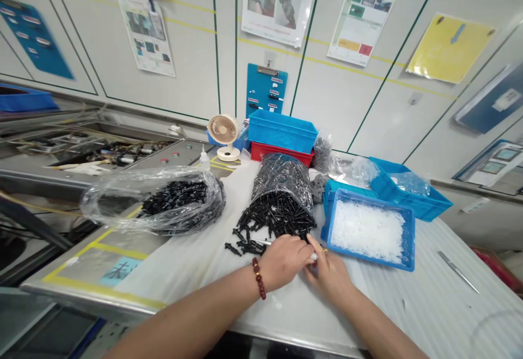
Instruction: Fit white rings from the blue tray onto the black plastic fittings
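Note:
My left hand (286, 261), with a beaded bracelet at its wrist, is closed, its fingers meeting those of my right hand (330, 277). A small white piece (314, 256) shows between the fingertips; which hand grips it is unclear. Out from behind my left hand pokes a thin pale rod (263, 242), partly hidden. My right hand is pinched, and its contents are mostly covered by fingers. Just beyond both hands, black ribbed plastic parts (278, 212) spill from a clear bag (281, 174) onto the white-covered table.
Right of my hands, a blue tray (408, 263) holds many small white pieces (365, 230). Tweezers (457, 272) lie farther right. An open bag of black parts (175, 201) stands left. Behind are a fan (224, 130), a dropper bottle (204, 160) and stacked blue (281, 133) and red bins (261, 152).

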{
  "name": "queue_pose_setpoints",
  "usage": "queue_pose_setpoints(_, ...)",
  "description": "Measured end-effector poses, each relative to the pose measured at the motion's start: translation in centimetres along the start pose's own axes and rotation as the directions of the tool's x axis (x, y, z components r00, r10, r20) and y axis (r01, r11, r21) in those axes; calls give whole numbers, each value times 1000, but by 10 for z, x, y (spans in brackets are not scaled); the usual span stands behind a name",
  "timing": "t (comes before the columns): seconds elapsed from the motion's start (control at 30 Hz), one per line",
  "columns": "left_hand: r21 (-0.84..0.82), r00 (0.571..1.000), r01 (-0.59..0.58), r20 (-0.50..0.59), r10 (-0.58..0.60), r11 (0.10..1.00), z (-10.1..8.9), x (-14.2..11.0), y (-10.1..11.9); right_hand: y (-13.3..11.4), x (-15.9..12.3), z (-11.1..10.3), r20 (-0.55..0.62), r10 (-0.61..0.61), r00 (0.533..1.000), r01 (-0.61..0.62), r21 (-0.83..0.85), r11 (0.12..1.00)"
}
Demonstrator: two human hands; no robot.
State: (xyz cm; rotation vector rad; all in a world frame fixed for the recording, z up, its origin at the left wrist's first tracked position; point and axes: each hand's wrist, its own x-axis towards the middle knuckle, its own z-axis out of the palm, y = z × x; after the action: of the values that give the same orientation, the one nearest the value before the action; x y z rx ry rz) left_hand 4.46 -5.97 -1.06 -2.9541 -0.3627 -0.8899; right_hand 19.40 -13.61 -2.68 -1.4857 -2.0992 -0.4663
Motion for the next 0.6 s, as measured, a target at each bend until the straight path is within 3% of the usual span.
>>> queue_pose_setpoints(0.07, -36, 999, 25, 22, -24, 999, 3, 1, 0, -2, 2, -3, 47, 14, 999, -15, 36, 999)
queue_pose_setpoints(0.17, -103, 997, 75, 39, -71, 992, 3, 2, -2, 1, 4, -12, 114, 68, 991, -93, 230, 969)
queue_pose_setpoints(0.3, -156, 984, 169, 88, -157, 973, 3, 2, -1, 7, 6, -16, 82, 97, 992, -124, 466, 876)
queue_pose_setpoints(0.53, -210, 982, 180, 95, -163, 961, 5, 1, 1, 10, 9, -12, -79, 68, 995, -25, 444, 896)
queue_pose_setpoints(0.6, -216, 980, 196, 79, -183, 957, 3, 1, -2, 13, 9, -17, -98, 112, 989, -55, 462, 885)
